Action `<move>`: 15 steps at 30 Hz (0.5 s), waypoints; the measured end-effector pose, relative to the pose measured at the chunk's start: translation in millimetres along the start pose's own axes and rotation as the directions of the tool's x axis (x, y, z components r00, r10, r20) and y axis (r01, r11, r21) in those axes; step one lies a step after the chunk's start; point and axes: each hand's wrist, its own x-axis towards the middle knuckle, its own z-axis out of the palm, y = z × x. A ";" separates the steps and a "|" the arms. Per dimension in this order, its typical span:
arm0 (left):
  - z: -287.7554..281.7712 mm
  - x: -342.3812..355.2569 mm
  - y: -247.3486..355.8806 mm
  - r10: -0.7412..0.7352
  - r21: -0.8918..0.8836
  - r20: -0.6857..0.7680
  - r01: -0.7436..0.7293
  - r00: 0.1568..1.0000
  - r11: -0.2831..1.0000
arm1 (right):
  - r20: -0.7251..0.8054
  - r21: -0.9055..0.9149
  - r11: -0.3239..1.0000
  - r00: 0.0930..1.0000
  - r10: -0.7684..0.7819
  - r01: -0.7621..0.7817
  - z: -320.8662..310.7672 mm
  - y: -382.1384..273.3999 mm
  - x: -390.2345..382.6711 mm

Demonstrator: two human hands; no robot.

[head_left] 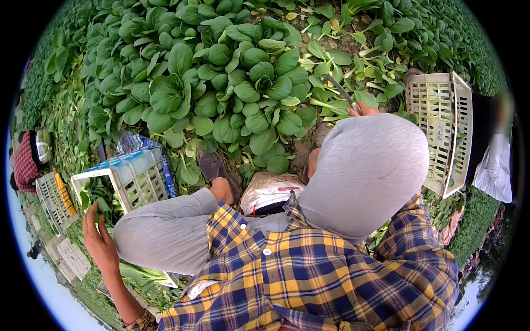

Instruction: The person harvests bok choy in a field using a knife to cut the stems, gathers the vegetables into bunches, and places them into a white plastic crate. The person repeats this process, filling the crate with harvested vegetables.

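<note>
The left hand (101, 238), fingers spread, is beside greens (100, 192) in a white crate (114, 177); the right hand (362, 109) grips a knife (338, 90) (blade pointing far).

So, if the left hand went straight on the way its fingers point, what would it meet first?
The left hand would probably meet the leafy greens in the white crate first; they look very close, though depth there is unclear.
</note>
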 end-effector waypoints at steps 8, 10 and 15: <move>140.9 56.0 310.4 0.637 -0.838 0.315 -0.108 0.704 0.534 | 0.262 0.040 0.994 0.959 -0.110 0.103 46.4 8.9 -28.0; 202.4 53.2 357.5 0.704 -0.662 0.387 -0.353 0.595 0.661 | 0.281 0.080 0.982 0.942 -0.185 0.169 54.2 1.2 -25.9; 277.5 68.4 362.6 0.578 0.072 0.447 -0.672 0.683 0.737 | 0.259 0.104 0.959 0.923 -0.283 0.265 67.4 -3.9 -22.2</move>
